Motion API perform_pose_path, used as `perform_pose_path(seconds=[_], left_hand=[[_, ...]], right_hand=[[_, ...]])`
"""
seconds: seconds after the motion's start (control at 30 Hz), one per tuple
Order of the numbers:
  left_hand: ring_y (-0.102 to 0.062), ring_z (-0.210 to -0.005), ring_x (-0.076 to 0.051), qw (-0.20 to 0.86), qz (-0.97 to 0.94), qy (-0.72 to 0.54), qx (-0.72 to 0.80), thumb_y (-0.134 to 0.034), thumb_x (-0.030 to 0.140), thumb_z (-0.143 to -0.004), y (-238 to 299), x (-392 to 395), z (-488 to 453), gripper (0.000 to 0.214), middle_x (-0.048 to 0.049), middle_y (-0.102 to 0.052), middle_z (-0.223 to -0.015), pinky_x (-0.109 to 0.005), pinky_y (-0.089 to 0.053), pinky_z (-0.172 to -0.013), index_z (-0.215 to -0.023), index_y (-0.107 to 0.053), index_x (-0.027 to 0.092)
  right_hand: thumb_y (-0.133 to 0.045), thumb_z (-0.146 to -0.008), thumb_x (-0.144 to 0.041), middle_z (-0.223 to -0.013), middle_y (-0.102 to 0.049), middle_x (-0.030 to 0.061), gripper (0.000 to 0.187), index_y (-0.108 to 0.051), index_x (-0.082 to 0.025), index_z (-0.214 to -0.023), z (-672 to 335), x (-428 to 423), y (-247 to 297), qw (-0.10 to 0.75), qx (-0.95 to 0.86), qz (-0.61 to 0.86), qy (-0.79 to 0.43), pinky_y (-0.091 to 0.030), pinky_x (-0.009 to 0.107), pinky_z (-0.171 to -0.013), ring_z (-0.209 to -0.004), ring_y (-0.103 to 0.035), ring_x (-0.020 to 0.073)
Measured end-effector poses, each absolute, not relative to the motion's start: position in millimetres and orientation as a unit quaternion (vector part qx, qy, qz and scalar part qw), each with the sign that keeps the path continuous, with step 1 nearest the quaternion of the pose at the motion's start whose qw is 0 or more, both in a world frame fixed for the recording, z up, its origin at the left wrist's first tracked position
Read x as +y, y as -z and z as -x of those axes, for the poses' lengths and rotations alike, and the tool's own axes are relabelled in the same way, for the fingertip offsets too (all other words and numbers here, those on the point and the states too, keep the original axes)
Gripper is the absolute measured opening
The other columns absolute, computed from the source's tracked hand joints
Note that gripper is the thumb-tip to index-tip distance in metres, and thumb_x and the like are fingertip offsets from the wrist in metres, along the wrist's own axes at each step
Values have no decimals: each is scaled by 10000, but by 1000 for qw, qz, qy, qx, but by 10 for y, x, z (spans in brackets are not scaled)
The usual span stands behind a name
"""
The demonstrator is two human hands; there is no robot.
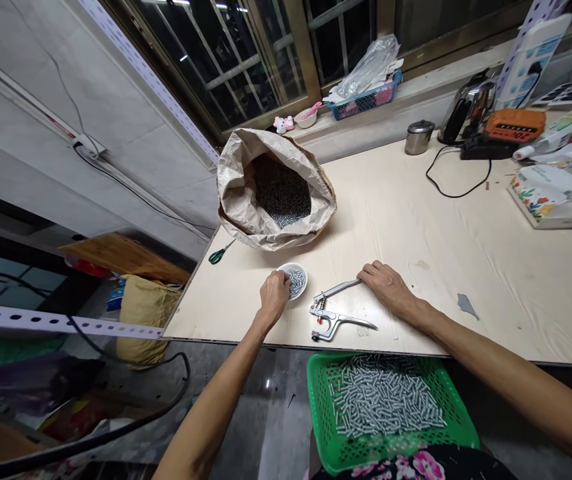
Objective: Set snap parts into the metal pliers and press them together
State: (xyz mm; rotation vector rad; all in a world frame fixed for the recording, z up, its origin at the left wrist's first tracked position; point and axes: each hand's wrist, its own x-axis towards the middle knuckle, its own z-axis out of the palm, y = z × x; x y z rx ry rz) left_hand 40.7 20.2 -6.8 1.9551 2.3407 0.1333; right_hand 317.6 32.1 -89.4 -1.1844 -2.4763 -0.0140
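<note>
Near the worktop (391,200) edge, my left grip (275,291) curls into the bowl (307,281) of metal pieces (296,280); pinch hidden, can't tell. Right grip (385,281), half-curled, meets the pliers (335,317) at a handle end, hold unclear. Likely picking-out; next calls for fingertip precision.

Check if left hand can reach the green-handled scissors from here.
Probably yes: nothing visible stands between the left hand, at the small round white bowl, and the green-handled scissors.
</note>
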Motion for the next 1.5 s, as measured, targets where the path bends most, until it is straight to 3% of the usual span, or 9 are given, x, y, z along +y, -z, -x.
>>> perform_pose_path(seconds=[0.17,0.3,0.57,0.73,0.93,1.07,1.2,1.3,1.5], left_hand=[[-641,-775,-162,165,-631,-227,723,-578,185,-788,-43,-7,-462,136,-40,-712,-865,-248,-481,-724,-871,-685,173],[-621,-672,-143,265,-651,-221,676,-591,208,-779,98,-361,-580,157,-15,-693,-759,-227,-461,-633,-910,-664,164],[-591,-687,-155,208,-659,-131,711,-571,164,-788,491,-528,-531,89,-26,-656,-729,-244,-397,-636,-846,-636,150],[-598,-779,-172,183,-662,-91,721,-545,176,-817,476,-540,-510,117,-59,-672,-816,-265,-414,-708,-816,-661,155],[-584,-847,-199,152,-686,-83,707,-460,173,-832,500,-622,-529,227,-88,-641,-858,-301,-433,-764,-816,-686,166],[-576,-650,-158,323,-564,-180,739,-554,284,-767,425,-605,-559,180,-34,-625,-701,-275,-450,-644,-784,-673,149],[-491,-508,-104,491,-429,-271,708,-689,439,-633,349,-618,-642,356,16,-576,-574,-231,-394,-526,-780,-650,117],[-515,-562,-105,505,-412,-316,689,-747,473,-561,324,-670,-740,441,-20,-636,-639,-226,-397,-563,-785,-672,100],[-537,-609,-134,467,-416,-327,708,-739,516,-546,346,-760,-842,443,-35,-657,-650,-246,-403,-602,-729,-689,116]], right_hand=[[-423,-887,-42,-857,-586,46,208,-569,-189,-873,-3171,322,892,201,-884,423,-1,-324,298,-661,-819,-459,192],[-430,-895,-61,-870,-590,48,195,-574,-192,-887,-3172,328,906,198,-882,428,1,-323,299,-668,-835,-457,197],[-437,-905,-85,-902,-602,54,186,-593,-185,-914,-3183,334,909,173,-883,436,6,-333,300,-687,-858,-470,203],[-482,-913,-187,-1018,-603,95,196,-581,-170,-1082,-3135,122,687,217,-867,449,-3,-334,324,-708,-889,-485,219],[-575,-883,-328,-858,-587,41,147,-599,-184,-865,-2983,-280,608,178,-916,353,-71,-299,314,-690,-796,-490,184],[-510,-894,-163,-805,-572,23,104,-550,-171,-798,-2948,-319,827,173,-921,344,-64,-268,300,-615,-668,-449,140],[-409,-924,-120,-755,-542,17,192,-524,-173,-780,-2990,-310,913,209,-924,320,-3,-246,310,-567,-615,-406,133],[-364,-929,-90,-731,-517,12,220,-514,-176,-794,-3022,-338,869,217,-927,304,22,-245,317,-542,-613,-401,136],[-336,-935,-90,-736,-511,15,236,-507,-179,-799,-3043,-365,805,211,-930,300,15,-257,316,-511,-610,-405,132]])
